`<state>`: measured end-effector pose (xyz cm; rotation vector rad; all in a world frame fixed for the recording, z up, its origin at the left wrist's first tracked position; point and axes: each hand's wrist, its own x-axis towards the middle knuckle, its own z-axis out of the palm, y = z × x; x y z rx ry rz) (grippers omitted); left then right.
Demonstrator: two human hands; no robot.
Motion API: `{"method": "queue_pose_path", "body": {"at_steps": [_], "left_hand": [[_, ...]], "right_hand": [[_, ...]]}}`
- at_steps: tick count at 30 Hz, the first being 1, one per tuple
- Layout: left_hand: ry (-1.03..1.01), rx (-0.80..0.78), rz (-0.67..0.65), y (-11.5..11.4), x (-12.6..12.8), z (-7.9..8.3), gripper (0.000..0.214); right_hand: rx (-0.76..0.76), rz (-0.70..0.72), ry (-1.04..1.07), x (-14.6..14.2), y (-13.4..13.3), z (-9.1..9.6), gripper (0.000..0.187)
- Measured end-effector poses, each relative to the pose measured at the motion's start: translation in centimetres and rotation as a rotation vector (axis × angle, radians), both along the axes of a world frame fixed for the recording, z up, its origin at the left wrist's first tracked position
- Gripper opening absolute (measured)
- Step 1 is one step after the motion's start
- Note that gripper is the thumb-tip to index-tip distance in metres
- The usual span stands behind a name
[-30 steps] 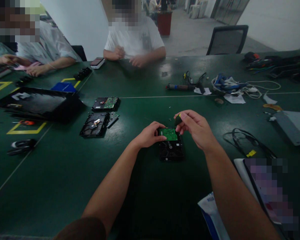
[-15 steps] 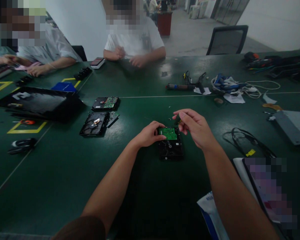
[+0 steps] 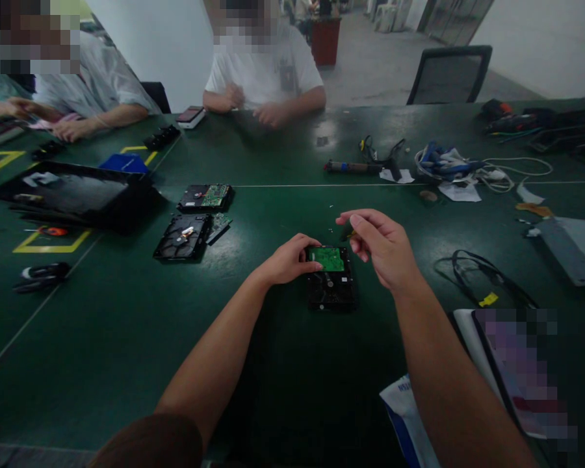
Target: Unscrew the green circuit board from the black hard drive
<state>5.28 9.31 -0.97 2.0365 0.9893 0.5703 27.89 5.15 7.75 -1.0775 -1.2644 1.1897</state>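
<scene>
Drive (image 3: 330, 289), black, lies flat on the green tabletop (image 3: 102, 338) directly in front of me, with a green circuit board (image 3: 330, 259) set in its far half. My left hand (image 3: 290, 261) is clamped on its far left corner: thumb on the board's left edge, the other fingers along the far side. My right hand (image 3: 383, 247) is raised just beyond the far right corner, its fingers curled together on a small dark tool (image 3: 347, 234) with a trace of yellow; most of it is hidden, and I cannot tell where its tip points. Tiny loose pieces (image 3: 330, 230) lie near that hand. To the left I note two further drives (image 3: 182, 238), one behind the other, and a loose circuit board (image 3: 220, 225) beside the nearer. A black cable (image 3: 461, 276) lies to the right.
</scene>
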Motion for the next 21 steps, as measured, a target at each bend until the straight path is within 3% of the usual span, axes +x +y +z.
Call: {"method": "queue_pose_path", "body": {"at_steps": [21], "left_hand": [[0.007, -0.025, 0.0, 0.08, -0.04, -0.01, 0.051]], "right_hand": [[0.01, -0.004, 0.016, 0.07, -0.16, 0.27, 0.023]]}}
